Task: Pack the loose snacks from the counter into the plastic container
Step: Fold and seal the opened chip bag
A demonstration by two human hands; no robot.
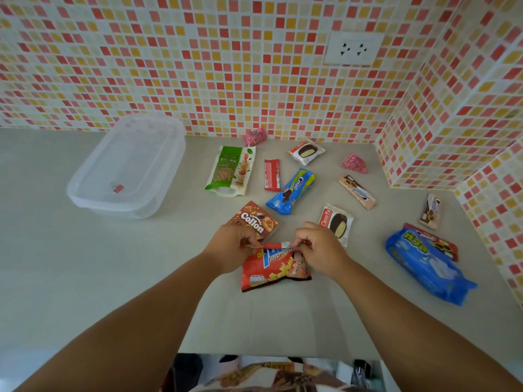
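A red potato snack bag (273,268) lies near the counter's front middle. My left hand (230,246) and my right hand (318,248) both pinch its top edge, one at each corner. The clear plastic container (85,190) stands at the back left, holding only a small red sticker. Loose snacks lie behind my hands: a brown Collon box (256,219), a green nut pouch (230,171), a red bar (272,175), a blue Oreo pack (291,190) and a Choco Pie (338,222).
Further snacks spread right: a second Choco Pie (306,151), two pink sweets (254,136) (354,163), a beige Oreo stick (357,191), a brown wafer pack (430,211), a large blue biscuit pack (424,264) on a red one. Tiled walls enclose back and right; a socket (353,49) is above.
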